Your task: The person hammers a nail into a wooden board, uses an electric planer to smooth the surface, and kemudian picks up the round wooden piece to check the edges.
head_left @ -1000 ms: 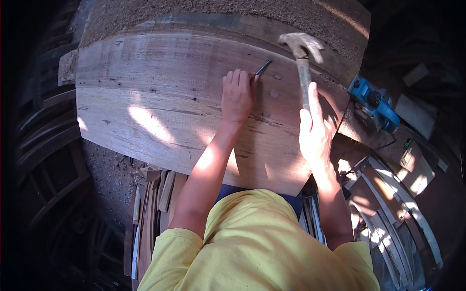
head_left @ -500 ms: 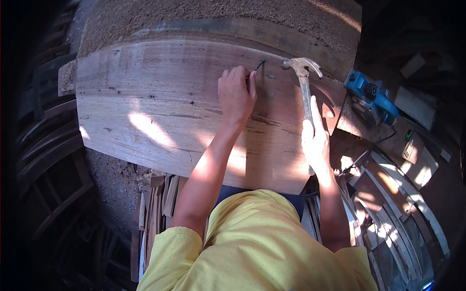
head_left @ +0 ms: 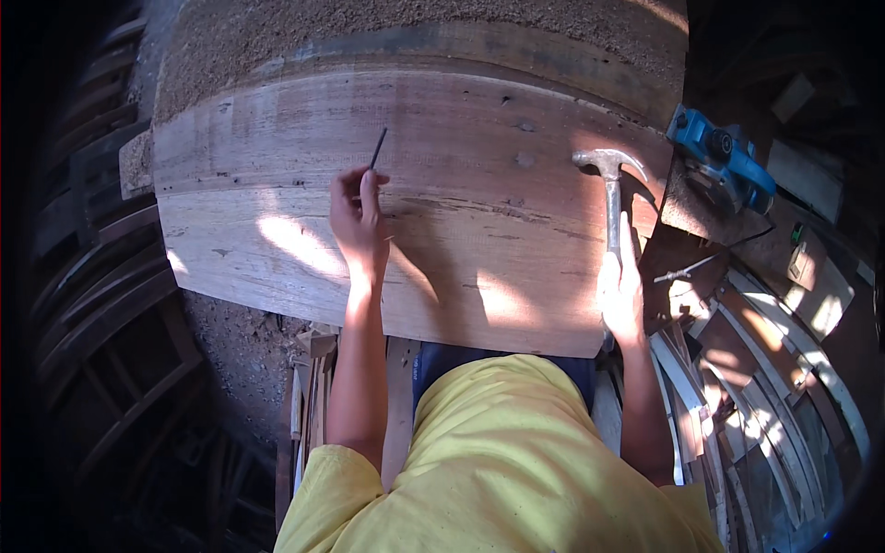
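My left hand (head_left: 359, 221) is closed in a pinch around a thin dark metal rod (head_left: 379, 147), like a long nail or a punch; its far end points up and slightly right. Beneath is a wide wooden board (head_left: 433, 221) with dark cracks, knots and small holes. My right hand (head_left: 621, 293) wraps the handle of a claw hammer (head_left: 612, 194) at the board's right side. The hammer's metal head faces away from me, its claw turned right. Most of the lower handle is hidden by my fingers and palm.
A blue electric hand planer (head_left: 724, 157) rests beyond the board's right edge, with a cord running from it. Sawdust (head_left: 415, 18) covers the far surface. Curved wooden pieces (head_left: 765, 396) are piled at lower right, and dark frame-like timbers (head_left: 101, 304) stand at the left.
My left hand has moved left and toward me with the rod, away from the board's far right part. My right hand and the hammer have shifted slightly right and nearer to me.
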`<state>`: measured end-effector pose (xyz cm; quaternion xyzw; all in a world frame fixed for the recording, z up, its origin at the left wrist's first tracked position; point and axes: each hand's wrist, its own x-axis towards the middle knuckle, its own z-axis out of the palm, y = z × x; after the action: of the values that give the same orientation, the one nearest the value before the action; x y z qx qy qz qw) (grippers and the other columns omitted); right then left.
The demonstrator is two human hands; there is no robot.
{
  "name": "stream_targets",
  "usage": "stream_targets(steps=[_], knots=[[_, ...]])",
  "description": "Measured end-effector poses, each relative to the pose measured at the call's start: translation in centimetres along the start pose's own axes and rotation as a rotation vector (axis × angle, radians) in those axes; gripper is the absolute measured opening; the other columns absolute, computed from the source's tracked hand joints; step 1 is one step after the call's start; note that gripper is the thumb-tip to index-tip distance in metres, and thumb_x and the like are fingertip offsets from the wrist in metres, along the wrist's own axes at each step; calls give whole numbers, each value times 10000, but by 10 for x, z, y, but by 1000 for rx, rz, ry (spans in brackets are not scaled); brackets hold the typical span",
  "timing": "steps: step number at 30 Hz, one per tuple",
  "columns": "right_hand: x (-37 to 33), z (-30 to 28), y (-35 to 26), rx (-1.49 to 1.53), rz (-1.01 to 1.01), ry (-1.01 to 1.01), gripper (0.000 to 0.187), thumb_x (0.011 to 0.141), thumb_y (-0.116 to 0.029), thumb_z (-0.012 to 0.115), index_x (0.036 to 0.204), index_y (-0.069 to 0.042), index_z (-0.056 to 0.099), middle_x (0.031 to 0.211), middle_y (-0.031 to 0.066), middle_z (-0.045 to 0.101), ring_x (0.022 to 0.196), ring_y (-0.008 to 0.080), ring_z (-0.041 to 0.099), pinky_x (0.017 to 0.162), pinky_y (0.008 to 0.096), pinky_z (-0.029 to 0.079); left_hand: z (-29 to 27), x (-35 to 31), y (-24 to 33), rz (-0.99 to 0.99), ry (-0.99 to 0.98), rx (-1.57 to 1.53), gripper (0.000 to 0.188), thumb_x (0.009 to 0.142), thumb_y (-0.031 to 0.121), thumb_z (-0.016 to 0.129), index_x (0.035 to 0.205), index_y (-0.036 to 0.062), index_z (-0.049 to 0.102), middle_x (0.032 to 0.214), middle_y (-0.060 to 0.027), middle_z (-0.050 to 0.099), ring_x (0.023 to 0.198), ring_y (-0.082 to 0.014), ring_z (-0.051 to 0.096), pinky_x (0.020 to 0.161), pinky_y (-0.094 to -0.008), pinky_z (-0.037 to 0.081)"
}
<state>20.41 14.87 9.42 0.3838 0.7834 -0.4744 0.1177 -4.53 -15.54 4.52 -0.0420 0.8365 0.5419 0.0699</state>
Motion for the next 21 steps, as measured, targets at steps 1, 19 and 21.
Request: stream_targets(steps=[1, 19, 21], knots=[[1, 0, 2, 16, 4, 2, 655, 1132, -135, 480, 1757, -173, 287, 1229, 182, 654, 868, 215, 617, 841, 370, 548, -12, -14, 5, -70, 41, 94, 215, 1135, 224, 632, 1190, 24, 688, 1045, -58, 744, 915, -120, 643, 835, -295, 487], [-2, 35, -10, -12, 110, -1, 347, 1156, -235, 547, 1471, -103, 490, 735, 14, 553, 508, 96, 520, 452, 277, 461, -47, -56, -60, 137, 341, 423, 125, 1037, 137, 717, 1078, 19, 723, 992, -120, 668, 975, -305, 567, 908, -436, 461], [-1, 35, -18, 6, 144, -1, 398, 1161, -268, 540, 1528, -128, 480, 715, 8, 541, 503, 93, 512, 451, 275, 456, -52, -62, -66, 122, 336, 423, 129, 1037, 142, 718, 1081, 22, 727, 989, -117, 671, 968, -307, 569, 915, -440, 457]])
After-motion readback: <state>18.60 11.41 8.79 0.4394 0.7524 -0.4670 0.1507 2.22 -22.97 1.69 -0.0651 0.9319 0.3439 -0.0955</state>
